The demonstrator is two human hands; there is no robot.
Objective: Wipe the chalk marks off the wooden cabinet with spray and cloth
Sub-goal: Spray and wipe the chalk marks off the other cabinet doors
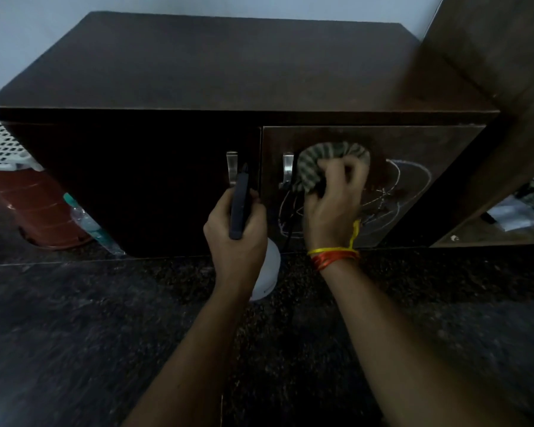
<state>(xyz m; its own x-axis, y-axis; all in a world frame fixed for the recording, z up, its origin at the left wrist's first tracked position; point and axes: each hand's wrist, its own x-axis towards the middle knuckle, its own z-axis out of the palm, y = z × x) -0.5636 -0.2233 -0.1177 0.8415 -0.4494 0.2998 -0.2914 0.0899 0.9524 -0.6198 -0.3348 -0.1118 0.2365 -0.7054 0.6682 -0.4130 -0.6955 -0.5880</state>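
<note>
— Forearms first, both reaching up from the bottom edge toward the cabinet (198,72). What is each hand doing?

— On the right door, the right hand (333,195) has its fingers curled round a bunched striped cloth (327,155) and presses it against the wood, just beside the door's metal handle (287,171). The left hand (238,232) is wrapped round a spray bottle (270,266), dark trigger head up, white body hanging below the fist, in front of the gap between the two doors.

— And the chalk marks (392,192)?

— White loops and scribbles on that same right door. Most of them lie to the right of the cloth and below it; a few strokes run down under the wrist, toward the door's lower left.

— So which way should the wipe go?

— I'd judge rightward and downward. The cloth sits at the upper-left edge of the drawing, so the right hand is the nearer one; the bottle hand is off to the left, apart from the marks.

— Anything around?

— Dark speckled floor (74,334) beneath, a reddish tub (37,214) and a clear plastic bottle (87,220) at the cabinet's left side.
</note>
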